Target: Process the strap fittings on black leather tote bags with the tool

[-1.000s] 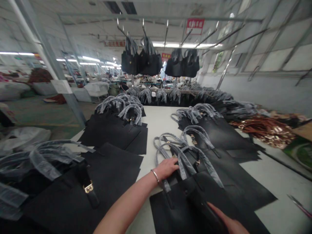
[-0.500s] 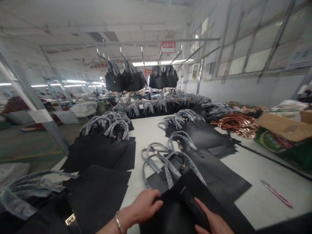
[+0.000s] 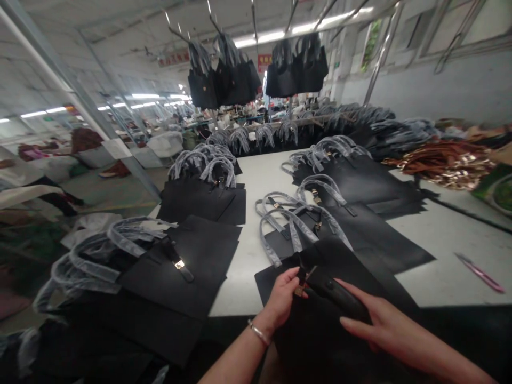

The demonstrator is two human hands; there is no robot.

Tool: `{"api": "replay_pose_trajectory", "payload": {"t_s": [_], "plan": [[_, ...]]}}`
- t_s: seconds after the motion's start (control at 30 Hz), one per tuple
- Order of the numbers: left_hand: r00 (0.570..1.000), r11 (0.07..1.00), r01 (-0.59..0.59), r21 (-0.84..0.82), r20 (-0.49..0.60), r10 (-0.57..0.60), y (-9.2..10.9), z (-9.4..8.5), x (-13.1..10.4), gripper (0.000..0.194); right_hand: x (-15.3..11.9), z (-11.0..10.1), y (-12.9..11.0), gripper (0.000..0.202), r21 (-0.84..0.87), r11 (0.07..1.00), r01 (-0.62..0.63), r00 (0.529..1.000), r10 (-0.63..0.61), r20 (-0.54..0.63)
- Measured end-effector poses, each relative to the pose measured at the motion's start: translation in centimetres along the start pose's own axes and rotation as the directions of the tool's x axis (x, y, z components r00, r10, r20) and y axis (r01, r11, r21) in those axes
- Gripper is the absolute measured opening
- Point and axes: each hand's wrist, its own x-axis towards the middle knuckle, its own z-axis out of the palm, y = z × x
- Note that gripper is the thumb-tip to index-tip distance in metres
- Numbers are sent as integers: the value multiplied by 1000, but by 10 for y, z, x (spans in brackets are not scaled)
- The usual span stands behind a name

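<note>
no text is legible: the characters on the red sign (image 3: 264, 63) and long banner (image 3: 174, 58) are blurred.

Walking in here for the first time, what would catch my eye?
Probably the left hand at a gold buckle and the right hand gripping a black tool, front and centre. Farther back, black bags hang from a rack, and a glinting brown pile lies at right.
</note>
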Motion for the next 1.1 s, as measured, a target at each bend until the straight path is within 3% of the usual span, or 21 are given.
{"api": "replay_pose_trajectory", "payload": {"t_s": [0.1,0.27,0.4,0.43,0.57,0.63,0.8,0.97,1.1], "plan": [[999,1000,8,6,-41,-7,-5,3,-4,41,9,4,-2,77,53,999,9,1000,-11,29],[988,990,68,-126,-132,-85,-12,6,-11,47,18,4,-1,83,47,999,22,998,-19,-52],[956,953,74,-294,-251,-152,-15,11,-11,43,18,8,10,89,108,993,-47,997,40,70],[951,934,92,-344,-246,-185,-15,13,-11,44,19,9,12,92,107,993,-57,997,51,57],[948,871,101,-480,-218,-230,-17,23,-10,47,22,5,15,98,4,998,-59,981,59,-186],[951,913,48,-406,-261,-166,-19,27,-10,44,18,-1,16,97,-34,997,-75,973,65,-222],[948,995,-56,-78,-317,28,-25,30,-13,43,-3,-6,25,89,-26,997,-69,994,67,-84],[964,982,-173,81,-189,185,-24,29,-17,34,-6,3,14,89,70,994,-85,995,81,53],[969,959,-189,212,-117,216,-20,27,-19,27,7,6,-1,85,68,997,-32,999,33,-12]]}}
